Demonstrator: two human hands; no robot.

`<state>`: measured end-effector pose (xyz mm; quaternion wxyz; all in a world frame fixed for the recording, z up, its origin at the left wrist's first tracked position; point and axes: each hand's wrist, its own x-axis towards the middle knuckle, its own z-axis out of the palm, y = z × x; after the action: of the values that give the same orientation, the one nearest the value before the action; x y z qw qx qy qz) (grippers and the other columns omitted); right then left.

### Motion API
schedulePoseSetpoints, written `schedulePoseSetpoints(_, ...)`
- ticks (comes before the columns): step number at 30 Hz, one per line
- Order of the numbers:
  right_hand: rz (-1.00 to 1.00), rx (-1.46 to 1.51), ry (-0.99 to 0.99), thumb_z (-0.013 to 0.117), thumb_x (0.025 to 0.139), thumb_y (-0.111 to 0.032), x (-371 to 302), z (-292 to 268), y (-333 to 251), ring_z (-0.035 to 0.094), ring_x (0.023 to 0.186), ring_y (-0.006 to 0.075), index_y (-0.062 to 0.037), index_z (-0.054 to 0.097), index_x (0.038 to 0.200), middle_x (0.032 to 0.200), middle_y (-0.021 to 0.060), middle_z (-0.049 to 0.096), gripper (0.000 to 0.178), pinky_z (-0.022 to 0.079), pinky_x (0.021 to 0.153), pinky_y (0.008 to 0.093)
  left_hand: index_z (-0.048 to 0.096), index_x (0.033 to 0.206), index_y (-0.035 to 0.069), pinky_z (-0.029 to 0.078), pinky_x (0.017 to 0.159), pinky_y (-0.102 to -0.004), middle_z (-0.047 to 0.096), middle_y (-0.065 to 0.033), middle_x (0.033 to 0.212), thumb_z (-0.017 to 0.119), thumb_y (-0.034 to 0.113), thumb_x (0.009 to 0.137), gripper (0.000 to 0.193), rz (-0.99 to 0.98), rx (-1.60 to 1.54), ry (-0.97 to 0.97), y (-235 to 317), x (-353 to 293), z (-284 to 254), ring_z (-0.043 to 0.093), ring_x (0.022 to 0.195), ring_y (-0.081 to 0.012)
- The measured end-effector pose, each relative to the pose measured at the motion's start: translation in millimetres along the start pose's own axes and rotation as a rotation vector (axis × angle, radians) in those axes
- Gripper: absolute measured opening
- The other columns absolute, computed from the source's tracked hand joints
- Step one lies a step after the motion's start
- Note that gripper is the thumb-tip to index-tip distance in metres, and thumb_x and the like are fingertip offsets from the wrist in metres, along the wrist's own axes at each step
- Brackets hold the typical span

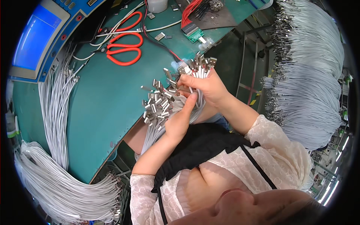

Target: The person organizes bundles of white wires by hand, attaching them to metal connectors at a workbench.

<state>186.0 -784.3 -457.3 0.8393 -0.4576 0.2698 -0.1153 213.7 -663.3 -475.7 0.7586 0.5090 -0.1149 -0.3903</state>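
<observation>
A thick bundle of white USB cables (152, 133) is gripped in my left hand (179, 122), its bare metal plugs fanned out to the left. Just above and to the right, my right hand (210, 88) is closed round a smaller bunch of white USB cables (200, 98), plugs pointing up and away. My two hands are close together in front of the table's edge. The palm-side fingers of both are mostly hidden by the cables. Close beyond the right hand's plugs is a small green circuit board (194, 35) with red wires and a USB plug.
Red-handled scissors (124, 48) lie on the green table (93, 116). A blue device with a lit screen (37, 37) stands at the far left. More white cables (54, 112) lie along the table's left, with a big bundle (71, 187) below. Large cable stacks (307, 75) fill the right.
</observation>
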Motion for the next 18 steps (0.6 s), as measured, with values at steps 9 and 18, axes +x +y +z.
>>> schedulePoseSetpoints(9,-0.097,-0.069,0.092,0.062,0.075,-0.007,-9.1,-6.0,-4.3,0.05,0.058,0.0053,-0.0037,0.058,0.077,0.065,0.0008,0.057,0.006,0.039,0.051,0.0187,0.048,0.096,0.003,0.041,0.07,-0.0216,0.054,-0.0037,0.087,0.059,0.007,0.081,0.02,0.144,0.139,0.107,-7.1,-4.0,-4.7,0.051,0.077,-0.0098)
schedulePoseSetpoints(18,-0.137,-0.076,0.121,0.062,0.074,-0.01,-9.3,-9.8,-1.8,0.052,0.059,0.0066,-0.0032,0.058,0.08,0.068,0.0021,0.058,0.01,0.035,0.049,0.0179,0.042,0.086,0.006,0.041,0.07,-0.0221,0.054,-0.0043,0.084,0.063,0.002,0.076,0.024,0.083,-0.195,0.238,-1.7,-7.5,3.6,0.051,0.077,-0.0091)
